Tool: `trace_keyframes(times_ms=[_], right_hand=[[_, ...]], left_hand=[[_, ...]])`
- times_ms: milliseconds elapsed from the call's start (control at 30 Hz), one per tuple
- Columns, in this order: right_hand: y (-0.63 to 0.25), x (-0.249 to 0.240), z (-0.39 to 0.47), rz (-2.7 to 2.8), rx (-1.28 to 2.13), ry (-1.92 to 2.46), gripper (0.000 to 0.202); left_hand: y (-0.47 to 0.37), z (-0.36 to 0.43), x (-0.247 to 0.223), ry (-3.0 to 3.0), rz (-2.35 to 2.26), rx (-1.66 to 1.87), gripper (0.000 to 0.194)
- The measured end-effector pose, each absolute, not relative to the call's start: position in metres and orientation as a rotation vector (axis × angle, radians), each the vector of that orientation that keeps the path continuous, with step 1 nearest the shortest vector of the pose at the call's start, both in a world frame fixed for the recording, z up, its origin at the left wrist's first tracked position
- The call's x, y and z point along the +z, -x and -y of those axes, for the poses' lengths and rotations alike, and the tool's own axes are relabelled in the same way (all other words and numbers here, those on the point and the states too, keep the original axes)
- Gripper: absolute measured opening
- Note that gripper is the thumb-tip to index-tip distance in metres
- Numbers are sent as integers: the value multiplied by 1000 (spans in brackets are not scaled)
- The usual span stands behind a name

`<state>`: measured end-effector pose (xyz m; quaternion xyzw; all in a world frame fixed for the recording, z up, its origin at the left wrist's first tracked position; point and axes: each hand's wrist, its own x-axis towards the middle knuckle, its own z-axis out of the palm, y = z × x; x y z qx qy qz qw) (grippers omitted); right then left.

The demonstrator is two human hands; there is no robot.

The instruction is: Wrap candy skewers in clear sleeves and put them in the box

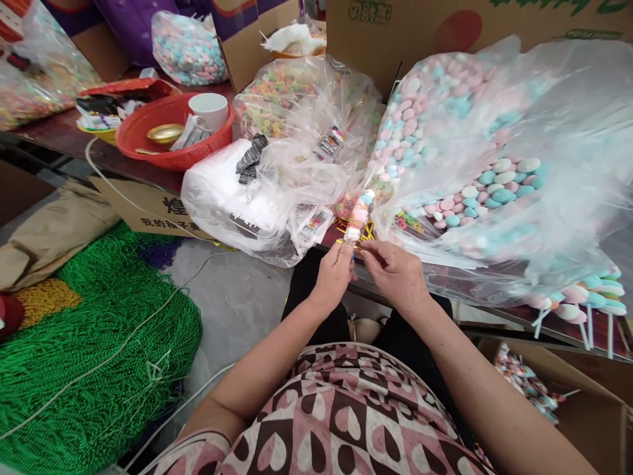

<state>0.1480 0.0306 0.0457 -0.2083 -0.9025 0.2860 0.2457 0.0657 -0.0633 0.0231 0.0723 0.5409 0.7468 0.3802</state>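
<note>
Above my fingers stands a candy skewer (362,214) of stacked pink, white and orange pieces, apparently in clear wrap. My left hand (335,274) is closed around its lower end. Close beside it on the right, my right hand (398,272) pinches a thin gold twist tie (360,245) at the base of the candy. More gold ties (368,231) lie on the table just behind. To the right spreads a large clear bag of pink, blue and white candies (499,181). My fingers partly hide the stick.
A red basket (133,150) holds a white mug (208,111) and a gold bowl (166,134). A bag of white wrappers (217,198) lies left of my hands. Finished-looking candy sticks (588,297) rest at the table's right edge, above a cardboard box (588,402). Green beads (99,356) cover the floor.
</note>
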Motion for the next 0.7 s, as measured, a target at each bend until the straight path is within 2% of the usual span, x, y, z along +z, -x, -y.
trace_keyframes(times_ms=[200,367,467,500,600,700], right_hand=[[-153,43,-36,2086,1584,718,26],[-159,49,-43,1929,1919,592,28],[-167,52,-48,1936,2142,435,45],[-169,51,-50,1947,2207,378,44],[-173,40,-52,1922,2252,313,28],[-171,28,-48,1808,2089,481,21]], left_hand=[[-67,70,39,-228,-897,1773,34],[-69,81,52,-156,-627,1549,36],[-72,85,52,-160,-506,1406,38],[-73,86,51,-161,-475,1382,38],[-77,86,48,-161,-416,1371,37],[-81,83,48,-153,-457,1419,37]])
